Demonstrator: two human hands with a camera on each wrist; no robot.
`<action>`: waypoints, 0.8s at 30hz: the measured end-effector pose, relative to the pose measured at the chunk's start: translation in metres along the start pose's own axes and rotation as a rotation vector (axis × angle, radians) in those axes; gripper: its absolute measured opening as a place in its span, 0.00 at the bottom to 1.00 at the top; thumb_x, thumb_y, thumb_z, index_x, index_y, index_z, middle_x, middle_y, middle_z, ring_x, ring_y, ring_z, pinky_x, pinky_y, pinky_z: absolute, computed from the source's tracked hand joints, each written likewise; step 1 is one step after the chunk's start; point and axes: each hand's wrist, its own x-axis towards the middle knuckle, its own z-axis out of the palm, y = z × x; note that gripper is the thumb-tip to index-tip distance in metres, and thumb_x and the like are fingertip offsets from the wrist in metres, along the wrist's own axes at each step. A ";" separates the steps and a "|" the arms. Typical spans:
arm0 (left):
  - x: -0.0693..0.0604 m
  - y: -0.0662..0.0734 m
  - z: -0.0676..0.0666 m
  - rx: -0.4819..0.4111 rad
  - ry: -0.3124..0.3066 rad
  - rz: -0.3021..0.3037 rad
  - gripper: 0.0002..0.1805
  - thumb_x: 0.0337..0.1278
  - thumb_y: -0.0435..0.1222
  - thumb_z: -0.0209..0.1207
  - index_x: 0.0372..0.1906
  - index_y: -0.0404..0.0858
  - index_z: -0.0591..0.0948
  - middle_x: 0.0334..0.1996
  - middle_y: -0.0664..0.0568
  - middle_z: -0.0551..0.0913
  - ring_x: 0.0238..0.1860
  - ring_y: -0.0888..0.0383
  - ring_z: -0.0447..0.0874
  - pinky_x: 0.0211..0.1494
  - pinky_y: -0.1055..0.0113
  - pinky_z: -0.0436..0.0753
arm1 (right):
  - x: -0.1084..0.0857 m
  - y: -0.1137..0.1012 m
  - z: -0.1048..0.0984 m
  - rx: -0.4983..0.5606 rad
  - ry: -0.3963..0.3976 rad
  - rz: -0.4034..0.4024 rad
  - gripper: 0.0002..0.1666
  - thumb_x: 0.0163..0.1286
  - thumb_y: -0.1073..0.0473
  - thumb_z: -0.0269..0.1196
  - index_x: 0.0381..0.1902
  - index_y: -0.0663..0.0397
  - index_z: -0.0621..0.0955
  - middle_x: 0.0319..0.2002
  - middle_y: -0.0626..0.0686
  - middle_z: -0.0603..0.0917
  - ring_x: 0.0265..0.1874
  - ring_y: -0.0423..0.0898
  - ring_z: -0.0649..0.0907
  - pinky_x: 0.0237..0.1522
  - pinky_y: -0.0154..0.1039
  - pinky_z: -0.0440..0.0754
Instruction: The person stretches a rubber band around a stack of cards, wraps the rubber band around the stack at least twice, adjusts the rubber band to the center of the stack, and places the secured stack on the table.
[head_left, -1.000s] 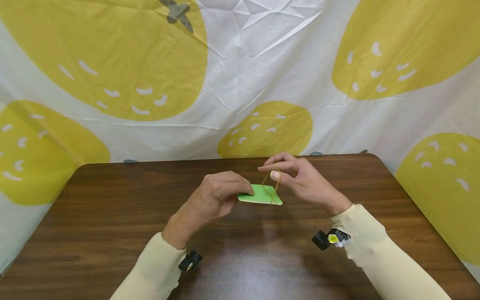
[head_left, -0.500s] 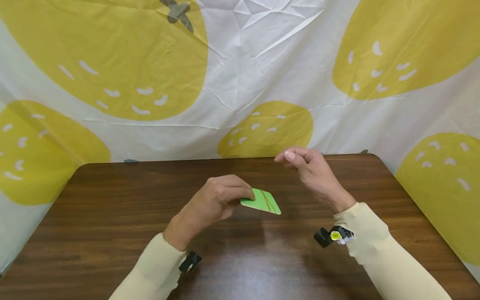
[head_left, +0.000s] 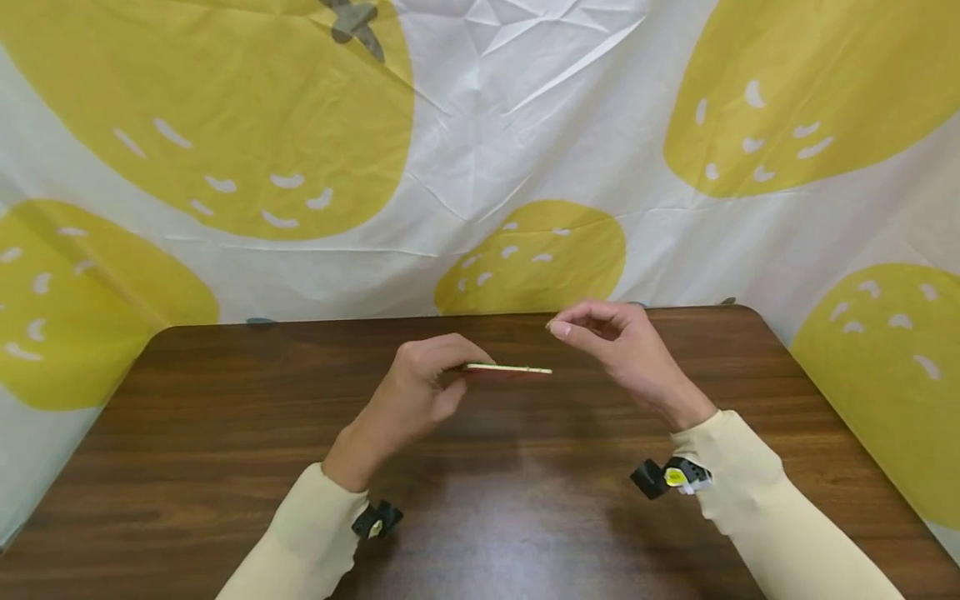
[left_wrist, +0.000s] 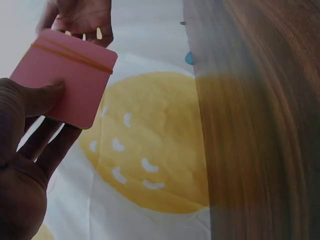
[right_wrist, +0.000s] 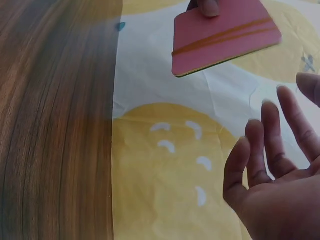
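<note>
My left hand point(head_left: 412, 404) pinches a thin square stack of coloured cards or paper, with the thumb on its pink face. Seen edge-on in the head view, the stack point(head_left: 517, 368) lies nearly level above the table. The left wrist view shows the pink face point(left_wrist: 82, 95) and a rubber band point(left_wrist: 75, 55) crossing it in two strands near the far end. Yellow and green layers show at the edge in the right wrist view. Apart from the stack, to its right, my right hand point(head_left: 633, 358) is raised with fingers loosely bent and nothing visible in them.
A dark wood table point(head_left: 225, 433) lies beneath both hands. Behind it hangs a white cloth point(head_left: 525, 108) printed with large yellow fruit. Each wrist carries a small black camera point(head_left: 377, 520) over a cream sleeve.
The right hand has let go of the rubber band and drawn away to the right; the band now lies flat around the stack. The left hand has tilted the stack from green face visible to edge-on.
</note>
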 end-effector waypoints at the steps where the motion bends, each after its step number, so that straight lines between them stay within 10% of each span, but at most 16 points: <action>1: -0.001 -0.001 0.000 -0.011 0.011 -0.025 0.17 0.47 0.13 0.62 0.37 0.34 0.86 0.34 0.50 0.87 0.32 0.58 0.83 0.34 0.70 0.81 | -0.001 0.000 0.000 -0.014 -0.005 -0.008 0.09 0.72 0.58 0.67 0.44 0.57 0.87 0.45 0.53 0.86 0.44 0.48 0.83 0.46 0.36 0.80; 14: -0.008 -0.006 0.003 -0.120 0.035 -0.355 0.09 0.49 0.24 0.74 0.36 0.33 0.87 0.33 0.48 0.88 0.32 0.55 0.86 0.35 0.63 0.87 | -0.003 0.006 0.009 -0.069 -0.067 -0.085 0.13 0.67 0.63 0.71 0.49 0.53 0.87 0.42 0.52 0.87 0.39 0.49 0.84 0.41 0.39 0.82; 24: -0.008 -0.004 0.004 -0.213 0.002 -0.500 0.09 0.51 0.24 0.73 0.39 0.29 0.87 0.33 0.43 0.87 0.29 0.56 0.88 0.35 0.65 0.87 | 0.000 0.012 0.020 -0.100 -0.073 -0.126 0.08 0.67 0.64 0.71 0.44 0.54 0.87 0.35 0.51 0.87 0.36 0.48 0.84 0.39 0.38 0.82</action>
